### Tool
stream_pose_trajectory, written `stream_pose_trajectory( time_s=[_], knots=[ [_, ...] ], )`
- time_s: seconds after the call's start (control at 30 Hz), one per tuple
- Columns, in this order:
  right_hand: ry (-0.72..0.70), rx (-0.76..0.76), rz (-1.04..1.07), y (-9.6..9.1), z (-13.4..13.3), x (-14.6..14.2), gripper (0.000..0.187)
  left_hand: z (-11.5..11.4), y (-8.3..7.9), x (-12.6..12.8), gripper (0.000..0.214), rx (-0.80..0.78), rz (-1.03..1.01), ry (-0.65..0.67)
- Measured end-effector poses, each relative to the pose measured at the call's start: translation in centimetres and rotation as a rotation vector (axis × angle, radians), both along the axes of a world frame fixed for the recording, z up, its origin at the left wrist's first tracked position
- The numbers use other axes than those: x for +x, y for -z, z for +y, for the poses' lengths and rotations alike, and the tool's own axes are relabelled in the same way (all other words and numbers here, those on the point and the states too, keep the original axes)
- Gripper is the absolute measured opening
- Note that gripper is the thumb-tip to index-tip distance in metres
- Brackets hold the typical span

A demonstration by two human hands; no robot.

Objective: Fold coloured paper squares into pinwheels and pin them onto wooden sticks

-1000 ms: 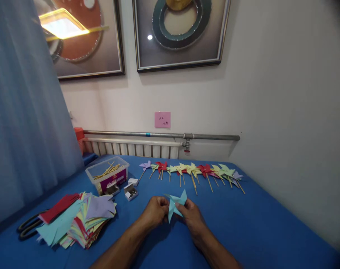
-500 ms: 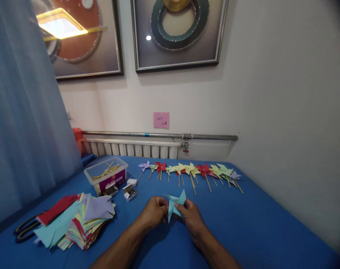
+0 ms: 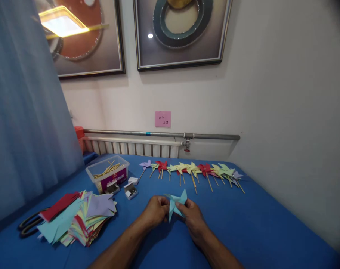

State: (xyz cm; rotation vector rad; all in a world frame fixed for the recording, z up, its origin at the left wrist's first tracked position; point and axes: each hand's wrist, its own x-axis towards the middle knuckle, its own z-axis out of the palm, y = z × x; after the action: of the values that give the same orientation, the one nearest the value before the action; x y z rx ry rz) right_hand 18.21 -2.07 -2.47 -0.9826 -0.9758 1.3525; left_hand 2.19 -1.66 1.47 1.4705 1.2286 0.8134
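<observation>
A light blue paper pinwheel (image 3: 173,205) is held up over the blue-covered table, its folded points fanned around a pinned centre. My right hand (image 3: 193,217) grips it from the right, thumb pressed on the front near the middle and fingers behind. At its left edge is my left hand (image 3: 155,211), closed with thumb and fingertips pinched together. Whatever those left fingers hold is hidden. Left of my hands, a small opened box (image 3: 130,191) contains small shiny pieces. Another small open box (image 3: 113,187) and a closed white one (image 3: 133,181) are beside it.
A row of finished pinwheels on sticks (image 3: 192,169) lies along the back. At the left are a clear tub of sticks (image 3: 107,172), a stack of cut coloured papers (image 3: 91,218) and dark-handled scissors (image 3: 30,226). A blue curtain (image 3: 30,101) hangs at the left.
The view has shifted slightly. My hands keep nearly the same pose around the light blue pinwheel, with the left fingers still pinched at its left edge.
</observation>
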Motion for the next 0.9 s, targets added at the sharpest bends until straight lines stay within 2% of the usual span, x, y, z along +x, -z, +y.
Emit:
stream_pose_trajectory(
  time_s=[0.2, 0.4, 0.7, 0.9],
  knots=[
    [0.011, -0.006, 0.03, -0.04, 0.18, -0.17, 0.038, 0.47, 1.08, -0.1, 0.007, 0.066, 0.006, 0.013],
    [0.008, -0.006, 0.024, -0.23, 0.12, -0.18, 0.038, 0.15, 0.66, 0.05, 0.008, 0.069, 0.018, -0.037],
    [0.009, -0.004, 0.016, -0.71, -0.22, -0.28, 0.038, 0.14, 0.72, 0.14, 0.01, 0.065, 0.028, -0.041],
    [0.009, -0.011, 0.003, -0.36, -0.07, -0.21, 0.036, 0.05, 0.78, 0.26, 0.008, 0.06, 0.015, -0.045]
  ],
)
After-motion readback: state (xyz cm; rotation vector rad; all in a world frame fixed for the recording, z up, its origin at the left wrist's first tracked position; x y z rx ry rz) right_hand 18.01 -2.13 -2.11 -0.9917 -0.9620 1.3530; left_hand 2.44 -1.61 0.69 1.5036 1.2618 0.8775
